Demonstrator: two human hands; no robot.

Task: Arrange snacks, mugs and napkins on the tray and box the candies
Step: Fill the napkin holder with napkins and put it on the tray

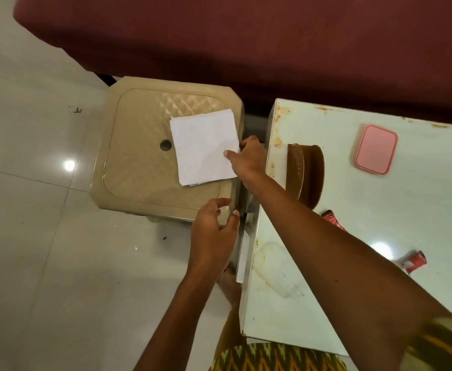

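A small stack of white paper napkins (205, 147) lies on a beige plastic stool (139, 167). My right hand (247, 158) pinches the right edge of the top napkin between thumb and fingers. My left hand (214, 231) hovers over the stool's near right corner, fingers curled apart, holding nothing. On the pale table (380, 210) to the right are a brown round tray (306, 175), partly behind my right forearm, a pink lidded box (376, 149), and two red snack packets (333, 219) (414, 261).
A dark red sofa or bed (246, 36) runs along the back. Glossy white floor tiles (45, 236) spread to the left. My foot (230, 286) shows on the floor beside the table's left edge.
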